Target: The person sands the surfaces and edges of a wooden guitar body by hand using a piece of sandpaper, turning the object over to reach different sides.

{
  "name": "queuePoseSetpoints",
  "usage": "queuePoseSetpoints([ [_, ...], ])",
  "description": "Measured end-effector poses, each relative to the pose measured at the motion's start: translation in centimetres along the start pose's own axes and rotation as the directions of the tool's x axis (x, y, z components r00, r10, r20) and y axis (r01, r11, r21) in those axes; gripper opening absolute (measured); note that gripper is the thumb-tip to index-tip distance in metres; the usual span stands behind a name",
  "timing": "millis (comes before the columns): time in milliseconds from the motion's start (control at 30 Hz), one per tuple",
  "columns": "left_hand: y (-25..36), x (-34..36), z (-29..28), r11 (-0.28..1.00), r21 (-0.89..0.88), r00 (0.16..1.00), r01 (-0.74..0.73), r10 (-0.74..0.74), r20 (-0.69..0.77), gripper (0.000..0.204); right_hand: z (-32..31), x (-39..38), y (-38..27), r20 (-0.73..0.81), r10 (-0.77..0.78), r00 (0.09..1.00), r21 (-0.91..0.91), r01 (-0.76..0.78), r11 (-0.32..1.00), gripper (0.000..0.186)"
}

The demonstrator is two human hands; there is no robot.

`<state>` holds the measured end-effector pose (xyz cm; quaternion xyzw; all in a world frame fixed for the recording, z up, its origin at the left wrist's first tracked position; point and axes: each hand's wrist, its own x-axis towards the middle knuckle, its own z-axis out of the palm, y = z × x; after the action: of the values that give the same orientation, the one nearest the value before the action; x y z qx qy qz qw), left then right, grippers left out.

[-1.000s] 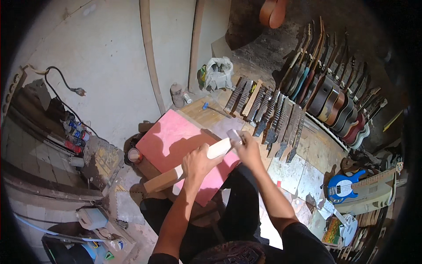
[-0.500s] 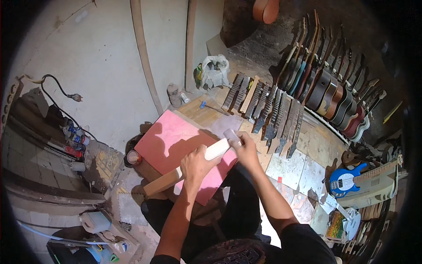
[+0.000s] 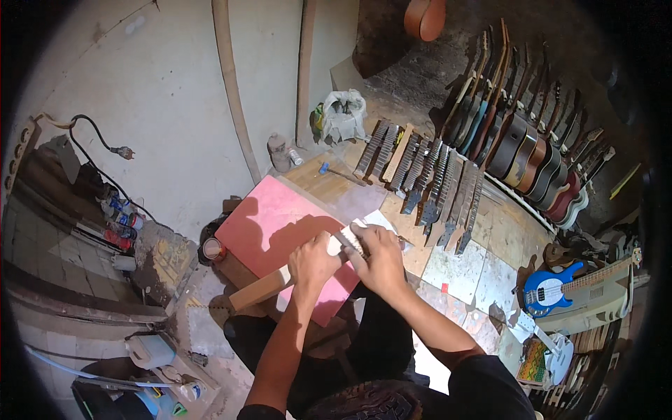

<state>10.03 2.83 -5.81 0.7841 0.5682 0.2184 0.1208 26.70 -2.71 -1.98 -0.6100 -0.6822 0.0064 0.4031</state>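
Note:
My left hand [image 3: 313,262] is closed round a long pale piece of wood [image 3: 260,290], shaped like a guitar neck, which slants from lower left to upper right. The pale far end shows beyond my fingers. My right hand [image 3: 381,264] presses a small grey flat piece [image 3: 348,239], which looks like sandpaper, onto the wood just beside my left hand. Its fingers lie over the top and hide part of it. Under both hands is a pink board [image 3: 255,224], with shadows across it.
Several fretted guitar necks [image 3: 420,171] lie in a row beyond the board. A hammer [image 3: 336,171] rests near them. Guitars [image 3: 514,143] stand racked at the far right, and a blue bass [image 3: 549,288] is nearer. A can [image 3: 213,249] sits left of the board.
My right hand has slid the grey piece from the wood's far end back toward my left hand. The left hand stays about where it was.

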Motion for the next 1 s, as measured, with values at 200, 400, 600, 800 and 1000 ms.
queuePoseSetpoints([
  [200, 1.2, 0.4, -0.2, 0.996, -0.069, 0.997, -0.062, 0.059, -0.048, 0.051, 2.8, -0.7, 7.3, 0.117, 0.448, 0.887, 0.37, -0.457, 0.809, 0.043],
  [400, 1.6, 0.4, -0.1, 0.997, -0.065, 0.999, -0.045, 0.044, -0.022, 0.052, 2.4, -0.6, 6.5, 0.099, 0.484, 0.869, 0.409, -0.479, 0.777, 0.042],
  [600, 0.3, -0.2, -0.9, 1.0, -0.008, 1.0, 0.012, -0.012, -0.011, 0.053, 0.5, 0.1, -0.1, -0.026, 0.036, 0.999, -0.029, -0.036, 0.999, 0.035],
  [800, 1.3, 0.1, -0.1, 0.989, -0.142, 1.0, -0.029, 0.028, -0.007, 0.052, 5.8, -0.3, 14.3, 0.406, 0.613, 0.678, 0.486, -0.728, 0.483, 0.029],
  [1000, 1.3, -0.3, 0.1, 0.919, -0.144, 0.925, -0.366, 0.343, -0.164, 0.048, 6.6, -0.9, 13.4, 0.387, 0.637, 0.666, 0.575, -0.715, 0.397, 0.033],
])
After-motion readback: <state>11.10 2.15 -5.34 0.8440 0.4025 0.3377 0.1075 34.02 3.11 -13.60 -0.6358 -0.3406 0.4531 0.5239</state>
